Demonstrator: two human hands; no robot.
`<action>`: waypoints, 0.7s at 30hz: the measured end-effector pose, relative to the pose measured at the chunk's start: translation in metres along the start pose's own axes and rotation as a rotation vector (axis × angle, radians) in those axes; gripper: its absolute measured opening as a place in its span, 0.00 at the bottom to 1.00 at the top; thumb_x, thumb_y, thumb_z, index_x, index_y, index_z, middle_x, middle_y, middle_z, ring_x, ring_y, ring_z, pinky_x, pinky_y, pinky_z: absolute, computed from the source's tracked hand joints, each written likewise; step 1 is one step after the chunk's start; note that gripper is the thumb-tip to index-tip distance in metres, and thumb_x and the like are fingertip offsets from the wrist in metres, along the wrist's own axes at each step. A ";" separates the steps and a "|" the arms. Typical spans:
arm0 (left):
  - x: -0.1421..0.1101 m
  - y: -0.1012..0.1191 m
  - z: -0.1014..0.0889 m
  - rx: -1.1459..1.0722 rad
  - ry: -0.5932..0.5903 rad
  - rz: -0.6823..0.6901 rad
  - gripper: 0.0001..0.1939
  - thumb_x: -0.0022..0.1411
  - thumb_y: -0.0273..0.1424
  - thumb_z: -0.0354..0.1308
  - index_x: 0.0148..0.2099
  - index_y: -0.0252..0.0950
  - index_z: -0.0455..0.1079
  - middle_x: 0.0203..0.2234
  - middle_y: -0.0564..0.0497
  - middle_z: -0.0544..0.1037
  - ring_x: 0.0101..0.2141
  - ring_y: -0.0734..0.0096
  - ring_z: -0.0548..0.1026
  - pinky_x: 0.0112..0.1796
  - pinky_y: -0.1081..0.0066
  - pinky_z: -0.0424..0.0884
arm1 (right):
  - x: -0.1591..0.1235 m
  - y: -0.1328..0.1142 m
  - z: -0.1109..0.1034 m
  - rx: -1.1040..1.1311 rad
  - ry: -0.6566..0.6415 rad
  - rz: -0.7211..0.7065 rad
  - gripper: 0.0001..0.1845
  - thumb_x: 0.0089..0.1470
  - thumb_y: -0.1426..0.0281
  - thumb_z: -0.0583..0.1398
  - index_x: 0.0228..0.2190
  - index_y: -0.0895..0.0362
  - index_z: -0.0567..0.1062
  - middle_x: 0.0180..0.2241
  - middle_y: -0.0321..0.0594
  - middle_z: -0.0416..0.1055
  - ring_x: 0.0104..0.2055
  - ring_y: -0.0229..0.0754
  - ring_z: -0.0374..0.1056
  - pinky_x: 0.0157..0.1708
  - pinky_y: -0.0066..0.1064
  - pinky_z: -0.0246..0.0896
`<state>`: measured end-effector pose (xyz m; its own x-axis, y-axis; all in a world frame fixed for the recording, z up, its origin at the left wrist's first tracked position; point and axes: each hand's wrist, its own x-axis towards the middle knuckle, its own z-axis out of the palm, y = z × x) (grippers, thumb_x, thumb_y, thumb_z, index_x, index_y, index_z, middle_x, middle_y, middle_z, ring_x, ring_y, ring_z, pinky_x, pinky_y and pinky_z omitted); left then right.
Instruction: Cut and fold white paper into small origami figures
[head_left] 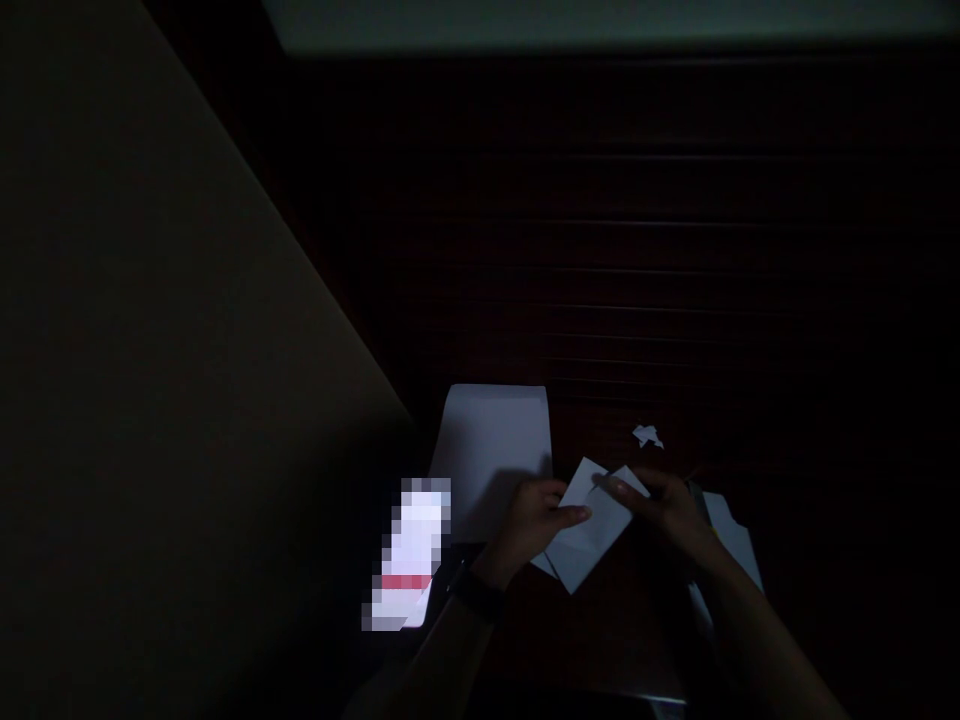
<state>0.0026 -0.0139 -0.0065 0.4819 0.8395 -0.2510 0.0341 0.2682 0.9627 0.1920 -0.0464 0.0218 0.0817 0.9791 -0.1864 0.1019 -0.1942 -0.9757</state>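
Folded paper (590, 537) in two-handed grip (529, 522) (675, 515)

No readable text, numbers or signs, bright screen (412, 535) to the left of the folded paper (589, 545) pixelated into blocks, its red band (406, 582) equally illegible

Through my feed I get a very dim room. At nine o'clock I make out a plain drab wall (150, 360), its edge slanting. Dark reddish panelling (637, 190), crossed by faintly glinting horizontal lines, fills one o'clock; a pale band (600, 25) tops twelve.
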 end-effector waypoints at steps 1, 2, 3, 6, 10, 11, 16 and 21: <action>-0.001 0.000 0.001 -0.042 -0.016 -0.015 0.19 0.46 0.39 0.65 0.37 0.30 0.73 0.31 0.44 0.78 0.30 0.63 0.76 0.28 0.71 0.68 | 0.000 0.000 0.002 0.025 0.049 -0.011 0.17 0.46 0.57 0.62 0.31 0.58 0.77 0.27 0.40 0.74 0.27 0.42 0.67 0.25 0.29 0.60; -0.001 0.001 0.002 -0.080 -0.030 -0.030 0.20 0.45 0.38 0.66 0.38 0.30 0.72 0.32 0.44 0.78 0.30 0.64 0.76 0.28 0.71 0.68 | -0.001 0.000 0.004 0.037 0.098 -0.022 0.17 0.46 0.57 0.62 0.31 0.58 0.77 0.26 0.39 0.74 0.26 0.41 0.67 0.24 0.28 0.59; -0.002 0.001 0.003 -0.109 -0.041 -0.040 0.21 0.45 0.38 0.66 0.40 0.30 0.72 0.33 0.44 0.78 0.30 0.64 0.75 0.29 0.71 0.68 | -0.001 0.000 0.006 0.031 0.137 -0.032 0.17 0.47 0.56 0.61 0.30 0.58 0.77 0.25 0.38 0.73 0.25 0.40 0.66 0.23 0.27 0.58; -0.002 0.000 0.010 -0.095 -0.021 -0.002 0.20 0.49 0.42 0.62 0.38 0.30 0.72 0.29 0.47 0.76 0.28 0.69 0.73 0.27 0.73 0.65 | -0.002 0.003 0.010 -0.054 0.181 -0.058 0.16 0.49 0.56 0.59 0.28 0.57 0.75 0.22 0.36 0.71 0.23 0.39 0.64 0.21 0.27 0.56; 0.000 -0.004 0.020 -0.010 0.018 0.085 0.22 0.59 0.46 0.50 0.31 0.29 0.70 0.22 0.52 0.70 0.24 0.76 0.66 0.23 0.76 0.59 | -0.001 0.008 0.010 -0.189 0.129 -0.097 0.16 0.51 0.57 0.59 0.29 0.57 0.75 0.24 0.37 0.72 0.25 0.40 0.66 0.22 0.27 0.57; 0.000 -0.005 0.022 -0.007 0.022 0.092 0.23 0.59 0.46 0.49 0.32 0.30 0.70 0.22 0.53 0.69 0.24 0.76 0.64 0.23 0.76 0.58 | 0.000 0.009 0.009 -0.221 0.125 -0.109 0.15 0.51 0.57 0.59 0.29 0.57 0.75 0.25 0.37 0.72 0.25 0.41 0.66 0.22 0.27 0.57; -0.005 -0.010 0.034 0.007 0.046 0.120 0.22 0.61 0.46 0.46 0.31 0.31 0.66 0.22 0.54 0.65 0.25 0.76 0.62 0.24 0.76 0.56 | 0.003 0.016 0.012 -0.372 0.234 -0.212 0.14 0.49 0.57 0.60 0.28 0.56 0.74 0.24 0.37 0.71 0.25 0.40 0.65 0.24 0.29 0.57; -0.010 -0.011 0.047 0.032 0.136 0.189 0.19 0.64 0.43 0.44 0.31 0.33 0.63 0.23 0.56 0.62 0.26 0.77 0.60 0.27 0.76 0.56 | 0.002 0.016 0.022 -0.362 0.436 -0.336 0.10 0.48 0.61 0.62 0.29 0.55 0.73 0.27 0.37 0.71 0.28 0.42 0.66 0.30 0.32 0.60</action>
<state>0.0382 -0.0478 -0.0102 0.3605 0.9297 -0.0752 -0.0165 0.0869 0.9961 0.1721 -0.0460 0.0036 0.3737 0.8906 0.2593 0.5123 0.0348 -0.8581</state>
